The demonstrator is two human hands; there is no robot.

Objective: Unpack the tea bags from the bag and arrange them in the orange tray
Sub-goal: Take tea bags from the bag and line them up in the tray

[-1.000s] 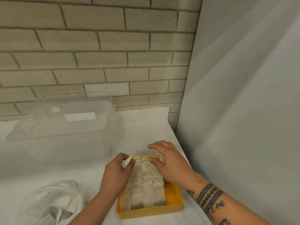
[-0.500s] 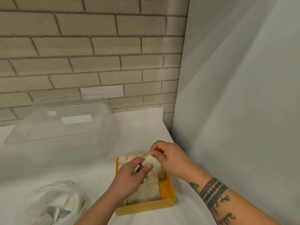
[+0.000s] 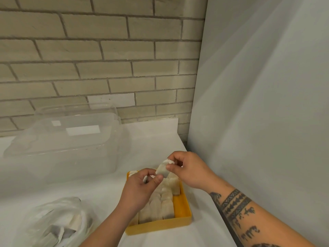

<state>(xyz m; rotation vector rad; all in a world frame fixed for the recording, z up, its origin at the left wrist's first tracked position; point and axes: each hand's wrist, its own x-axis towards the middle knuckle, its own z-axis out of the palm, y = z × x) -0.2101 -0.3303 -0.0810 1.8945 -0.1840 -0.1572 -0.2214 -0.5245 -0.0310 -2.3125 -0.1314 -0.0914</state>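
The orange tray sits on the white counter, packed with rows of pale tea bags. Above its far end my right hand pinches one tea bag between thumb and fingers. My left hand is just left of it, fingers curled, pinching a small white tag below that bag. My left hand and forearm hide the tray's left side. The clear plastic bag with more tea bags lies at the lower left.
A large clear plastic box with its lid stands at the back left against the brick wall. A grey panel rises along the counter's right edge, close to the tray.
My right hand has lifted off the rows and taken a tea bag, raising it above the tray. My left hand moved right to meet it. The camera has tilted slightly.
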